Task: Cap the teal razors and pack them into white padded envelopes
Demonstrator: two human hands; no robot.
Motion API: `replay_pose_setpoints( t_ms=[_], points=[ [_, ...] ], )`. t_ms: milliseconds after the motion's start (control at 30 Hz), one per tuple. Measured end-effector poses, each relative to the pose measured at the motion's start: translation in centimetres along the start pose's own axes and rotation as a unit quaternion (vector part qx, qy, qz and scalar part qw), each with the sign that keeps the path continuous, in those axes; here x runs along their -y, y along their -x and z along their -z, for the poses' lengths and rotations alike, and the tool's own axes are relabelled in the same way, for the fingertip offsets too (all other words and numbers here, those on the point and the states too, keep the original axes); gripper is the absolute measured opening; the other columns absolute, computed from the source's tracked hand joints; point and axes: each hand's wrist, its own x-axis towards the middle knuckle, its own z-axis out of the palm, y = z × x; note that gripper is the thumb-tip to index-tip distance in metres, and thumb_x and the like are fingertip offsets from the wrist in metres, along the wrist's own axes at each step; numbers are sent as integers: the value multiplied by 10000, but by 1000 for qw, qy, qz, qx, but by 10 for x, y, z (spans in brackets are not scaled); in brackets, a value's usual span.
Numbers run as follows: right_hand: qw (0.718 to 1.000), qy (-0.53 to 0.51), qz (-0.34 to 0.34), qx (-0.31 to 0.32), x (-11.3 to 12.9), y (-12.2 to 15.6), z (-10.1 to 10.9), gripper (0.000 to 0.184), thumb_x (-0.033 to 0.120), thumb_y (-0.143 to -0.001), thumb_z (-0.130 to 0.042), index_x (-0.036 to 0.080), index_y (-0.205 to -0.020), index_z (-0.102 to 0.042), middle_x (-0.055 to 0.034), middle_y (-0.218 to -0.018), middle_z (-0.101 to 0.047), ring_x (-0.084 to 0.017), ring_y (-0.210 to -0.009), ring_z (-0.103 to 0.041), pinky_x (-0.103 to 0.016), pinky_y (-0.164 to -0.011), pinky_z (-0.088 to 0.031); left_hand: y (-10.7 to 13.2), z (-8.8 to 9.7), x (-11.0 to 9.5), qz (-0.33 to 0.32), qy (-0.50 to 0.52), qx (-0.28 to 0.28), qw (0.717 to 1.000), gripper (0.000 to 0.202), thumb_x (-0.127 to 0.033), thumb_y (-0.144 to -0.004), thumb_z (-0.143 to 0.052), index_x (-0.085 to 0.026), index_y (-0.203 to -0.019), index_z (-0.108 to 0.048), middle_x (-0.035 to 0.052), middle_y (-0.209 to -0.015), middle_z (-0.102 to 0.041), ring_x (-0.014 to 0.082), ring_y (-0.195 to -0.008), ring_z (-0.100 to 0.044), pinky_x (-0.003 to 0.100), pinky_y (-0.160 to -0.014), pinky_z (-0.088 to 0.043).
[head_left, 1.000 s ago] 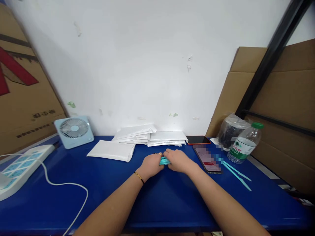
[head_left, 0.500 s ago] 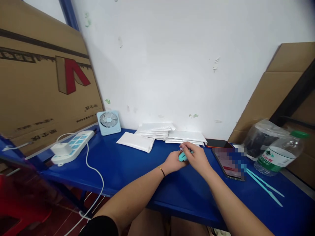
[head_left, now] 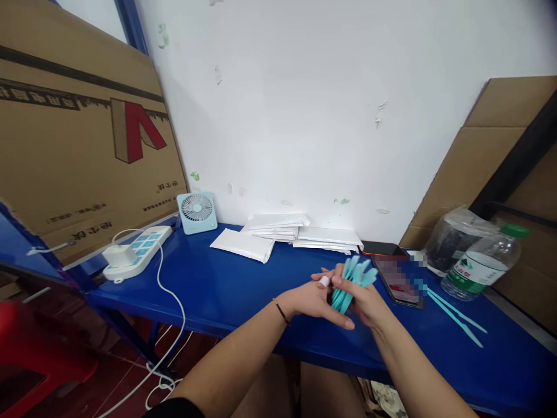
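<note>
My right hand is closed around a bundle of thin turquoise plastic sticks with flattened, blade-like ends. The ends fan out above that hand's fingers. My left hand is against the lower left side of the bundle, thumb stretched out and fingers partly hidden behind it. White wrapping shows on a finger where the hands meet. Two loose turquoise sticks of the same kind lie to the right on the blue table.
White flat packets are piled by the wall. A small fan and a power strip stand left. Rightward are a phone, a second dark phone, a plastic bottle and a bagged dark item. Cardboard flanks the table.
The turquoise bundle, mostly covered by both hands before, now stands out fanned in my right hand. My left hand has loosened, its thumb extended. Both hands shifted slightly right and nearer.
</note>
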Motion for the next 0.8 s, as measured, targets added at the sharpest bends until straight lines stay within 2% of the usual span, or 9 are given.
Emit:
replay_pose_setpoints(
  t_ms=[100, 200, 233, 300, 400, 533, 633, 733, 800],
  points=[
    [987, -37, 60, -144, 0, 1, 19, 207, 377, -741, -640, 203, -827, -567, 29, -555, -531, -113, -493, -518, -315, -592, -495, 16, 46, 14, 28, -243, -111, 963, 817, -509, -548, -716, -177, -1243, -445, 111, -1267, -477, 273, -1156, -444, 353, -962, -354],
    [970, 9, 90, -227, -12, 1, 39, 280, 357, -687, -693, 205, -891, -576, 71, -493, -436, -61, -383, -362, -236, -435, -394, 35, 98, 37, 190, -413, -261, 851, 837, -497, -651, -618, -106, -1333, -331, 205, -1397, -297, 338, -1306, -220, 464, -1020, -253],
    [965, 40, 86, -243, -18, 1, 43, 292, 353, -662, -713, 194, -873, -590, 63, -503, -446, -60, -393, -361, -224, -416, -363, 41, 113, 45, 239, -449, -285, 813, 871, -508, -637, -619, -111, -1348, -308, 208, -1429, -225, 370, -1321, -147, 526, -1009, -227],
    [958, 103, 59, -260, -29, 3, 47, 294, 362, -629, -734, 164, -812, -617, 38, -527, -476, -68, -426, -383, -213, -399, -325, 50, 132, 58, 288, -490, -262, 780, 863, -549, -654, -576, -130, -1356, -298, 197, -1438, -211, 375, -1320, -148, 559, -994, -221],
    [960, 123, 23, -251, -38, 4, 42, 326, 420, -658, -696, 149, -829, -634, 37, -485, -455, -76, -414, -385, -210, -379, -301, 57, 133, 65, 291, -505, -211, 785, 744, -577, -739, -449, -121, -1322, -371, 206, -1385, -328, 337, -1266, -315, 466, -970, -311],
    [975, 21, 19, -219, -35, 5, 35, 347, 432, -701, -658, 183, -934, -594, 62, -455, -435, -60, -359, -353, -193, -352, -279, 62, 96, 50, 235, -543, -184, 785, 749, -575, -709, -489, -137, -1310, -405, 213, -1218, -520, 349, -1077, -512, 431, -861, -401],
    [978, -80, 22, -194, -34, 4, 38, 257, 357, -696, -685, 191, -856, -571, 104, -402, -336, -29, -315, -245, -168, -321, -206, 63, 74, 31, 178, -520, -147, 822, 795, -555, -640, -587, -202, -1324, -388, 142, -1044, -630, 327, -982, -566, 401, -809, -430],
    [966, -193, 12, -172, -36, 2, 47, 184, 292, -699, -689, 185, -774, -558, 117, -388, -285, -21, -303, -191, -162, -306, -178, 61, 82, 22, 99, -488, -103, 861, 963, -524, -493, -712, -275, -1343, -337, 92, -1279, -494, 305, -1162, -448, 378, -924, -376],
    [950, -266, -3, -163, -36, 2, 53, 178, 303, -719, -669, 172, -696, -551, 108, -390, -294, -21, -304, -194, -164, -305, -198, 56, 101, 25, 94, -510, -71, 852, 1096, -524, -381, -756, -306, -1354, -300, 73, -1423, -302, 353, -1294, -236, 467, -999, -274]
  ],
)
